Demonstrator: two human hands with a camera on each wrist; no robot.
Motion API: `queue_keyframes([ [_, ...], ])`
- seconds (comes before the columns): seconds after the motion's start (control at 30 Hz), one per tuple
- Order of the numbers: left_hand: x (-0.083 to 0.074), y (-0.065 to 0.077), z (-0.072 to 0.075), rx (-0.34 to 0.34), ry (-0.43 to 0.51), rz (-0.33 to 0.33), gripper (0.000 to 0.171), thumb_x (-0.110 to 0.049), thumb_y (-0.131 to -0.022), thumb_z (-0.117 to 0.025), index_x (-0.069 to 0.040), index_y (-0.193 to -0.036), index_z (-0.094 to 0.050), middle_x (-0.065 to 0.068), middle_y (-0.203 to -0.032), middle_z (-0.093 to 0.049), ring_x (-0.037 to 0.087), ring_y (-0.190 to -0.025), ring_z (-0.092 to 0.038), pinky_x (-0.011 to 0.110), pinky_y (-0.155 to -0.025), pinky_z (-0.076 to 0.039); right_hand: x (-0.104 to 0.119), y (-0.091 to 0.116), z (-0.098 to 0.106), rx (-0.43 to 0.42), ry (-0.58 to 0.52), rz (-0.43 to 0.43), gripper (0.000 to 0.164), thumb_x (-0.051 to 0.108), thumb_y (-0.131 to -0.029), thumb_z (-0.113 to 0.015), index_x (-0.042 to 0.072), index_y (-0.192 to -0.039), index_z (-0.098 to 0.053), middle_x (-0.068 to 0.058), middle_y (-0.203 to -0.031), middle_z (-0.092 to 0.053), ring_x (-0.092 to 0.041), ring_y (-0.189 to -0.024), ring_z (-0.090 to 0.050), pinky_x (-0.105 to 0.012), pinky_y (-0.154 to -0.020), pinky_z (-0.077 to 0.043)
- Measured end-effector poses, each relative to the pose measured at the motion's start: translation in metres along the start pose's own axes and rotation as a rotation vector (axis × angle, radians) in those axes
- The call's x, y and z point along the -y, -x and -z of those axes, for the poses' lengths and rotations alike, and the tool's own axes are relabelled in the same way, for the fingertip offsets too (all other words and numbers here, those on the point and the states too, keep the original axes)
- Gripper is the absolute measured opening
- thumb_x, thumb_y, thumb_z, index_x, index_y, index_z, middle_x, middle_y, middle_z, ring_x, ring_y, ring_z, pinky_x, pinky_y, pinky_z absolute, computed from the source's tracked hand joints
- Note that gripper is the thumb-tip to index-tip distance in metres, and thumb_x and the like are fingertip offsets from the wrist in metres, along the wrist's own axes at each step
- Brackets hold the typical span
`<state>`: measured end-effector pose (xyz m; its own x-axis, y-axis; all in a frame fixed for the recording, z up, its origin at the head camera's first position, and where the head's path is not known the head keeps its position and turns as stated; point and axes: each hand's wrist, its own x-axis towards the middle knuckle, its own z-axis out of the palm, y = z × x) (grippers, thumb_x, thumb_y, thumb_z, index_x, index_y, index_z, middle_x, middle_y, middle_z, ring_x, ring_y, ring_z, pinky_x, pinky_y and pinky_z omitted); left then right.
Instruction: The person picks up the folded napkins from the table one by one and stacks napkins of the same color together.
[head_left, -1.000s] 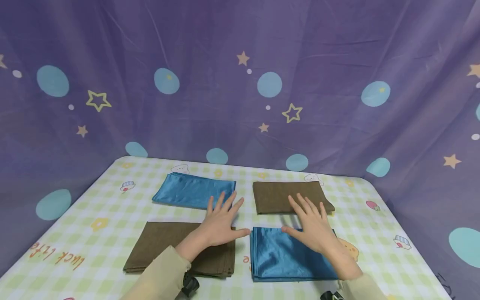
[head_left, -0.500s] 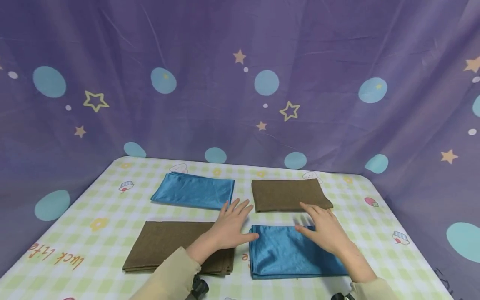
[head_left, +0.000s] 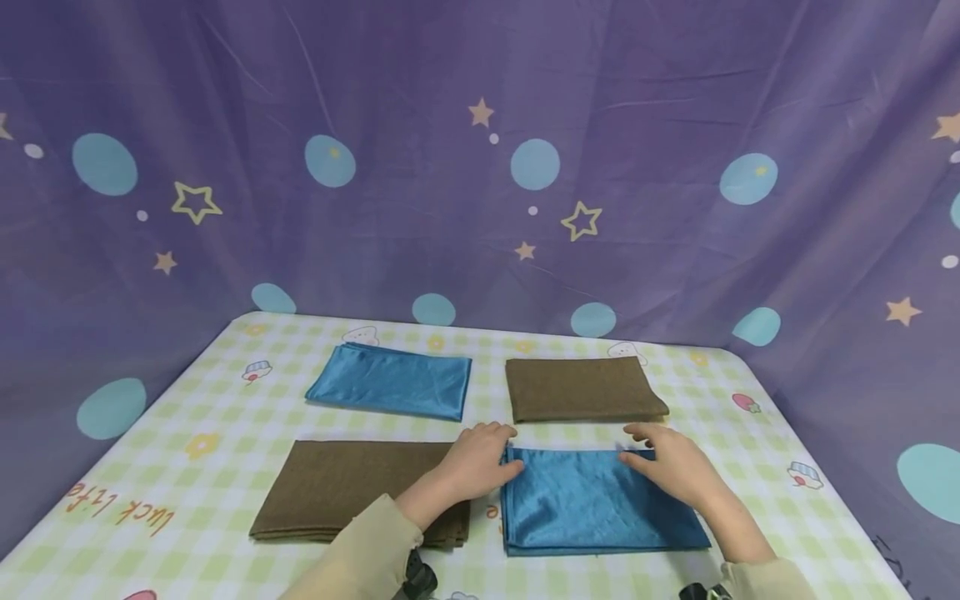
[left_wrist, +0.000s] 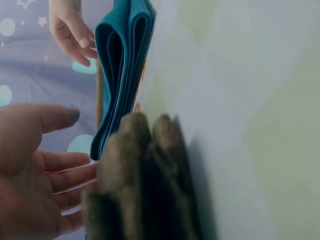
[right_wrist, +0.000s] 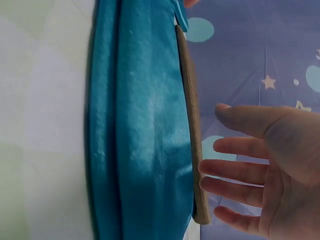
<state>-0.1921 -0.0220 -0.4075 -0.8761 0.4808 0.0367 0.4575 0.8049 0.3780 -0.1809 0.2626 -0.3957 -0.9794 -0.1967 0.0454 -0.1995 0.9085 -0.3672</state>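
Note:
Four-cornered folded cloths lie on the table. At near right is a shiny blue folded cloth [head_left: 600, 504], its layered edge showing in the left wrist view. My left hand [head_left: 480, 460] is at its far left corner, thumb over the blue fabric, fingers bent and apart from the thumb. My right hand [head_left: 675, 467] hovers over its far right part, thumb and fingers spread apart in the right wrist view. Under my left forearm lies a brown folded cloth [head_left: 352, 483]; its thick folds [left_wrist: 125, 180] fill the lower middle of the left wrist view.
Behind, another blue folded cloth [head_left: 390, 382] lies at left and another brown folded cloth [head_left: 581, 390] at right. A green-and-white checked tablecloth [head_left: 202, 492] covers the table. A purple curtain [head_left: 420, 242] with stars and dots hangs behind it.
Both hands have moved right and nearer to me, and their fingers have bent more. The left hand has gone from above the brown cloth to the near blue cloth's corner. The cloths lie as before.

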Motion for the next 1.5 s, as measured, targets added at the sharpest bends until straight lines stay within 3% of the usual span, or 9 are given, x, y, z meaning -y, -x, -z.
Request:
queue_keyframes([
  [0.47,-0.004,-0.003,-0.003,0.061,-0.112,-0.018,0.038,-0.034,-0.087,-0.058,-0.006,-0.112,-0.062,0.006,-0.100,-0.057,0.021,-0.091,-0.055,0.035,-0.076,-0.045,-0.024,0.001,0.000,0.027,-0.026,-0.031,0.035,0.025,-0.080,-0.068,0.005,-0.109,-0.063,-0.009,-0.097,-0.065,-0.024,-0.083,-0.061,-0.044,-0.069,-0.048],
  [0.8,-0.006,-0.002,-0.001,0.071,-0.144,-0.037,0.036,-0.036,-0.085,-0.061,-0.008,-0.108,-0.064,0.003,-0.097,-0.055,0.018,-0.087,-0.053,0.033,-0.072,-0.044,-0.031,-0.004,0.000,0.071,0.024,-0.091,0.034,0.019,-0.077,-0.071,0.004,-0.106,-0.063,-0.010,-0.094,-0.064,-0.027,-0.087,-0.059,-0.047,-0.073,-0.046],
  [1.07,-0.013,-0.004,-0.005,0.085,-0.253,-0.024,0.039,-0.037,-0.077,-0.070,-0.010,-0.102,-0.061,0.002,-0.091,-0.050,0.016,-0.080,-0.049,0.030,-0.066,-0.040,-0.034,-0.003,-0.006,0.069,0.039,-0.115,0.033,0.018,-0.073,-0.073,0.004,-0.102,-0.064,-0.010,-0.092,-0.060,-0.028,-0.087,-0.058,-0.048,-0.074,-0.045],
  [1.27,-0.012,-0.010,-0.008,0.068,-0.217,0.010,0.037,-0.036,-0.072,-0.075,-0.012,-0.096,-0.060,0.001,-0.088,-0.050,0.015,-0.078,-0.048,0.029,-0.065,-0.040,-0.033,-0.002,-0.007,0.042,0.045,-0.117,0.029,0.018,-0.072,-0.074,0.006,-0.096,-0.064,-0.009,-0.090,-0.057,-0.028,-0.086,-0.058,-0.048,-0.074,-0.045],
  [1.5,-0.011,-0.011,-0.009,0.065,-0.176,0.002,0.036,-0.035,-0.070,-0.077,-0.013,-0.094,-0.060,-0.001,-0.085,-0.050,0.014,-0.074,-0.048,0.028,-0.062,-0.040,-0.030,-0.001,-0.004,0.039,0.051,-0.120,0.025,0.017,-0.070,-0.076,0.007,-0.091,-0.067,-0.006,-0.084,-0.055,-0.023,-0.079,-0.057,-0.044,-0.069,-0.046],
])
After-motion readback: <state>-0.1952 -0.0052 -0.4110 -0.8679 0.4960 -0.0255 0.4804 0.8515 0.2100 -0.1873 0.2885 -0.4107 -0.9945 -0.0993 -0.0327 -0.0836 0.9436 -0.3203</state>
